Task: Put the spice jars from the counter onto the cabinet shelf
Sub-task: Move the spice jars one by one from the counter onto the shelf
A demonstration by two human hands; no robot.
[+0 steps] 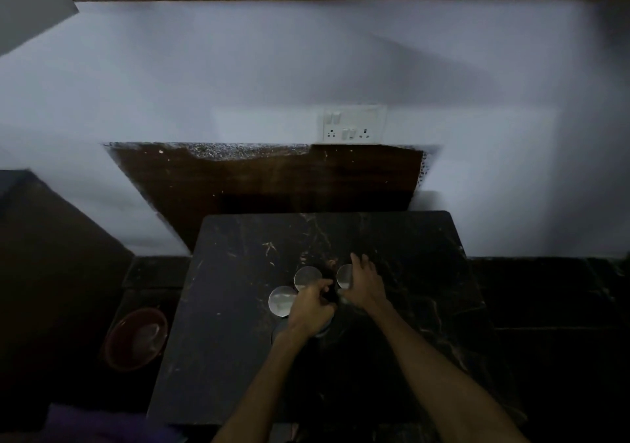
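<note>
Both hands reach among upright spice jars (308, 277), lids up: left hand (312, 306) clenched, right hand (363, 280) grasping one.

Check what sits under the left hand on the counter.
The left hand covers a round jar lid; only its rim edge shows. Two more jars stand just beyond. Its contents are hidden.

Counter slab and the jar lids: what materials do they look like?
Counter slab: looks like polished dark stone, perhaps marble, going by pale branching veins and a faint sheen. Jar lids: round, pale grey, reflective, so likely metal or glossy plastic; the dim, blurred picture leaves that open.
</note>
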